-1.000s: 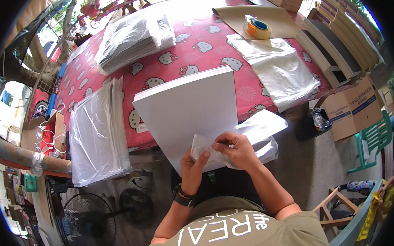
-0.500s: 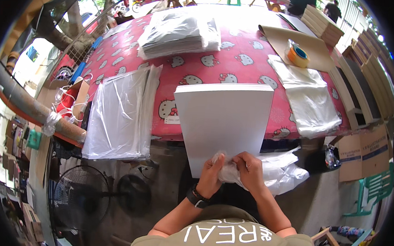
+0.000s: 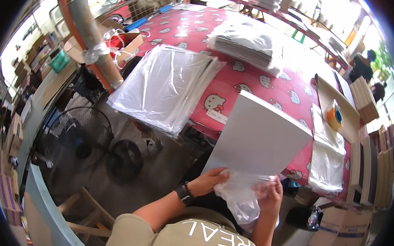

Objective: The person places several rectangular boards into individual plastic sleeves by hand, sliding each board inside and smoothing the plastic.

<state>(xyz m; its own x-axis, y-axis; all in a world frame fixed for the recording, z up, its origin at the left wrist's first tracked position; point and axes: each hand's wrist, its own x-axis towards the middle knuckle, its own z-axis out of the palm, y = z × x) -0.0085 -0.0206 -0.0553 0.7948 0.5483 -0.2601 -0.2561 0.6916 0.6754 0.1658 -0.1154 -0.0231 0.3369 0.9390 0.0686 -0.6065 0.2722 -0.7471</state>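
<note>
A thick white stack of board or paper (image 3: 258,135) leans over the near table edge, its near end toward me. Across that near end a clear plastic bag (image 3: 241,205) is stretched between my hands, and its loose part hangs toward my lap. My left hand (image 3: 212,179), with a dark wristband, grips the bag at the stack's near left corner. My right hand (image 3: 271,191) pinches the bag's other side near the right corner; its fingers are slightly blurred. How far the bag covers the stack is hard to tell.
Left on the pink patterned table (image 3: 212,86) lies a plastic-wrapped pile (image 3: 163,85); another wrapped stack (image 3: 248,43) sits behind. At right are folded clear bags (image 3: 326,156) and a tape roll (image 3: 334,117) on brown paper. A fan (image 3: 78,139) stands at lower left.
My view has turned, so the table now slants to the right. My hands have moved apart, and the bunched plastic between them is spread wide across the white stack's near end.
</note>
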